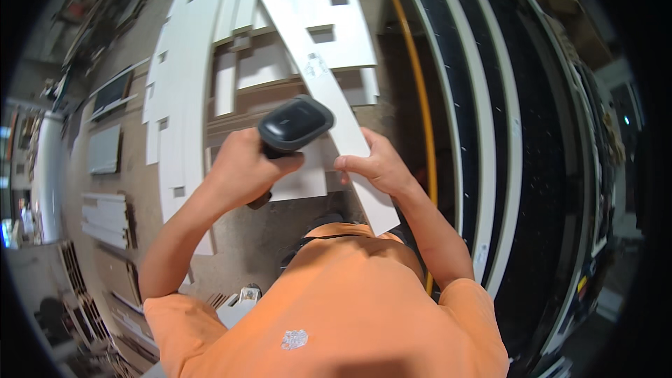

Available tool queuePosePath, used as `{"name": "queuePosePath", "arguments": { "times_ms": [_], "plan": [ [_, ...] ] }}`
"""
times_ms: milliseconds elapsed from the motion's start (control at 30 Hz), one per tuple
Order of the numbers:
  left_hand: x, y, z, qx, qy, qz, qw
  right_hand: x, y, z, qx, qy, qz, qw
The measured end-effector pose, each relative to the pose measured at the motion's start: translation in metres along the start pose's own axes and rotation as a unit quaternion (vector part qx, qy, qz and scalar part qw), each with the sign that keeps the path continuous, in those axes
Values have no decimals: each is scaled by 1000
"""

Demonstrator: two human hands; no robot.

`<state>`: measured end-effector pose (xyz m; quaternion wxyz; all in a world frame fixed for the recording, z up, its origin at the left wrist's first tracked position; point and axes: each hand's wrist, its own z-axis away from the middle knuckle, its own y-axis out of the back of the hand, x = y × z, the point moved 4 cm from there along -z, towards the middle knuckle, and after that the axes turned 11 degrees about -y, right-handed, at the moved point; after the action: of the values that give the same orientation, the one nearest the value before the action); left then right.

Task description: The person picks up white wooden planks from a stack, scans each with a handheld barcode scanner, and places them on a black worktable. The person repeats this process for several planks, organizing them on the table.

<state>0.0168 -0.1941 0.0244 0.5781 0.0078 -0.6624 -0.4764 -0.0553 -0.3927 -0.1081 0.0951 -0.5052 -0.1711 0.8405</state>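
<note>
My left hand [243, 168] is wrapped round the handle of a black handheld barcode scanner [295, 123], whose wide head points away from me. A long, narrow white board [325, 91] slants from the far left down to my waist. Near its close end, my right hand [378, 164] grips it, thumb on top and fingers at the edge. A printed label [314, 66] lies on the board's face, ahead of the scanner. The lower end of the scanner's handle shows below my left hand.
Beyond my hands, many white panels [185, 70] are stacked in layers. Along the right runs a dark surface [539, 168] with long white strips [514, 133] and an orange bar [420, 91] at its near side. Further boards [105, 220] lie on the floor at left.
</note>
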Motion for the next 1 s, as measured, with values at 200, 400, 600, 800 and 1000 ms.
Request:
{"name": "queuePosePath", "arguments": {
  "times_ms": [200, 400, 600, 800, 1000],
  "plan": [
    [28, -83, -81, -63, -80, 105, 989, 65, 91, 118, 151, 7, 87, 985],
    [35, -260, -139, -180, -5, 199, 963, 109, 144, 211, 284, -40, 113, 951],
    [36, -373, -136, -263, 22, 324, 909, 133, 159, 259, 359, -64, 226, 903],
    [60, -396, -146, -412, -64, 234, 878, 109, 161, 314, 499, 39, 511, 699],
    [77, -418, -165, -473, -38, 212, 854, 100, 322, 283, 653, -24, 356, 669]
  ]
}}
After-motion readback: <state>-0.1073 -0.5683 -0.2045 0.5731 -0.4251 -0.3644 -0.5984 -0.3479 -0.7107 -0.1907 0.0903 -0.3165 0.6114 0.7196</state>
